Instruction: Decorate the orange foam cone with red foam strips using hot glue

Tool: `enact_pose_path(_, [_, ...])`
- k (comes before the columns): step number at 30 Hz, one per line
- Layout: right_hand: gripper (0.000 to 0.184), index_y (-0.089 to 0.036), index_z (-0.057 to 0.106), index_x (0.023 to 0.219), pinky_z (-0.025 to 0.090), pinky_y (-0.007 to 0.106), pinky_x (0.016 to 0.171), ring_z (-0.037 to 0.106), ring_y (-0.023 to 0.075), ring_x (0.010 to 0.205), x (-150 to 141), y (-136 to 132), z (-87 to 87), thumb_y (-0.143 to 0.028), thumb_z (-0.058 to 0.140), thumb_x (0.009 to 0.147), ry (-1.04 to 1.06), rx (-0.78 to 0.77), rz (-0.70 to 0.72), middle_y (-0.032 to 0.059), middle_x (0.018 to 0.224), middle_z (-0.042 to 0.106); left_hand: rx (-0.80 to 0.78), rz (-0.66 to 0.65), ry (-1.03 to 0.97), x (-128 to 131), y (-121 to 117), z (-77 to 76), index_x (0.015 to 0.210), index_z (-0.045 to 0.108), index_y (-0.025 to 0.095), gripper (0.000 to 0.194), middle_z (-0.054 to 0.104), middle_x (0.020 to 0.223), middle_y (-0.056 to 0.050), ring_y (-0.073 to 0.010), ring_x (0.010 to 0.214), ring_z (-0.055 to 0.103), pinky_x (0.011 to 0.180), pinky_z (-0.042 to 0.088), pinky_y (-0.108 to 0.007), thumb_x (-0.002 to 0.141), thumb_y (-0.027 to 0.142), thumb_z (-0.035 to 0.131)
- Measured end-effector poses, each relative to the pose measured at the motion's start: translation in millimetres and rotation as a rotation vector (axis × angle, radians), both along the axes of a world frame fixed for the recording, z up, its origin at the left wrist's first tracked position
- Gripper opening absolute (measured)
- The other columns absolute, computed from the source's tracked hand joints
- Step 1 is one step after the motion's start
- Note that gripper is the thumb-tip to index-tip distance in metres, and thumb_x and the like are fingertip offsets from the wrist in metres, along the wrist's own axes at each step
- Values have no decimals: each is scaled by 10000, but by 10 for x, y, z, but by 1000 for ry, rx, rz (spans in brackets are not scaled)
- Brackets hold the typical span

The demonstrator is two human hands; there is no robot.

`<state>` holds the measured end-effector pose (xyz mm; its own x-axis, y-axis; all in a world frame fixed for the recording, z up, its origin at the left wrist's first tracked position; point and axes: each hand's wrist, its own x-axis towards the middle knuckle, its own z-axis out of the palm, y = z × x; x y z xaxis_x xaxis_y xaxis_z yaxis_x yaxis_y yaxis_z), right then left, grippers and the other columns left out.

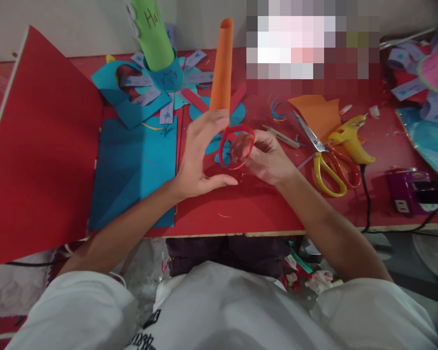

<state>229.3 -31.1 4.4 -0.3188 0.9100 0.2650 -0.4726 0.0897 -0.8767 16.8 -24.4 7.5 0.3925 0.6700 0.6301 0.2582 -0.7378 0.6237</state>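
A red paper ring (253, 138) hangs over the table, pinched between the fingers of my right hand (268, 155). To its left, my left hand (197, 158) is open, thumb and fingers spread apart in a C shape with nothing between them. Just behind my left fingertips stands an orange paper tube (222, 68), tall and upright. Blue rounded paper pieces (237, 114) with red strips lie around the tube's foot, partly hidden by my hands.
Scissors (328, 163), a yellow glue gun (352, 141), orange paper (319, 114) and a purple power block (410, 189) lie right. A blue sheet (136, 165) and raised red board (44, 146) are left. Behind stands a green tube (155, 41) in a blue paper base.
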Motion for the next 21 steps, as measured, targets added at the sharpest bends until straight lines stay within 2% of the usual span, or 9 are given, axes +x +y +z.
enact_pose_path(2, [382, -217, 737, 749, 564, 265, 693, 636, 121, 714, 15, -3, 1, -541, 927, 820, -17, -4, 49, -12, 733, 662, -70, -189, -82, 62, -25, 61, 1634, 324, 441, 886, 552, 1593, -62, -330, 1509, 556, 1225, 545, -594, 910, 803, 686])
enact_pose_path(4, [363, -213, 759, 763, 570, 261, 705, 647, 117, 713, 32, -2, -6, -524, 941, 806, -36, -28, 82, -10, 741, 686, -147, -247, -122, 98, -51, 89, 1645, 315, 444, 819, 613, 1526, -58, -305, 1452, 623, 1232, 543, -593, 967, 728, 675])
enact_pose_path(9, [381, -210, 764, 757, 563, 252, 681, 646, 112, 682, 56, 0, -12, -539, 955, 777, -55, -83, 95, -13, 727, 706, -95, -118, -131, 80, -96, 90, 1574, 415, 463, 700, 659, 1451, -27, -281, 1288, 740, 1144, 610, -569, 975, 681, 701])
enact_pose_path(12, [372, -206, 762, 745, 561, 258, 669, 641, 113, 666, 56, -3, 6, -525, 944, 800, -38, -61, 128, -6, 721, 710, -71, -127, -162, 64, -99, 98, 1547, 472, 429, 660, 724, 1327, -18, -257, 1219, 765, 1109, 631, -529, 975, 606, 750])
enact_pose_path(18, [384, -206, 746, 742, 574, 269, 692, 648, 113, 675, 77, 1, 19, -524, 955, 787, -34, -71, 129, -10, 730, 702, -38, -90, -217, 70, -46, 97, 1467, 544, 399, 568, 752, 1147, 4, -204, 1057, 767, 1052, 630, -504, 978, 578, 772])
enact_pose_path(21, [427, -204, 721, 736, 569, 259, 680, 635, 107, 669, 73, 9, 15, -560, 954, 774, -45, -81, 57, -15, 724, 680, -46, 69, -185, 64, -1, 87, 1378, 567, 355, 373, 718, 1025, 13, -165, 982, 728, 971, 608, -471, 1058, 493, 699])
